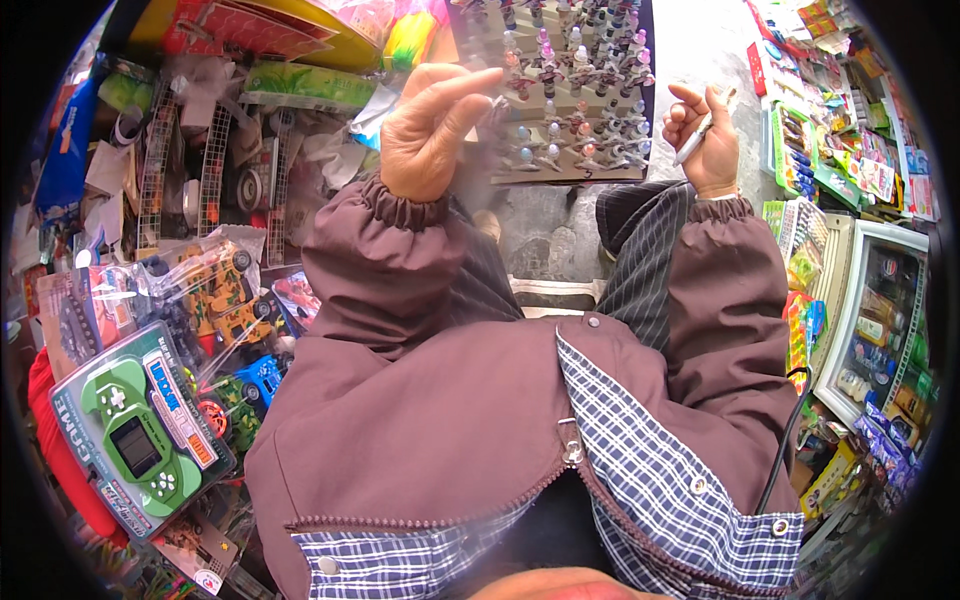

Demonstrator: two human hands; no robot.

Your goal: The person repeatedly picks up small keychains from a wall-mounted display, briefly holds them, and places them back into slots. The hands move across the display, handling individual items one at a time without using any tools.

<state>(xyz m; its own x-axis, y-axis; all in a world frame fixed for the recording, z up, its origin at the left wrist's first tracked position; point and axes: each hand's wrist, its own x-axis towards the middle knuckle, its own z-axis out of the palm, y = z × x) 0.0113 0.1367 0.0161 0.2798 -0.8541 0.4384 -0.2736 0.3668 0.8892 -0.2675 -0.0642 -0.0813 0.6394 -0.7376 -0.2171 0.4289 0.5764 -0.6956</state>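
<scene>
My left hand is raised at the left edge of a display box filled with rows of small capped items, perhaps pens. Its thumb and index finger reach towards the box, and a small clear or whitish thing shows at the fingertips; a pinch on it seems likely but is blurred. On the right, my right hand holds a slim white and silver pen-like item across the palm, its tip pointing down and left. The box lies ahead of my knees, between the two hands.
Packaged toys crowd the left side, among them a green handheld game in a blister pack and camouflage toy trucks. Wire racks stand behind them. Small packaged goods and a white-framed glass-door cooler with bottles are on the right.
</scene>
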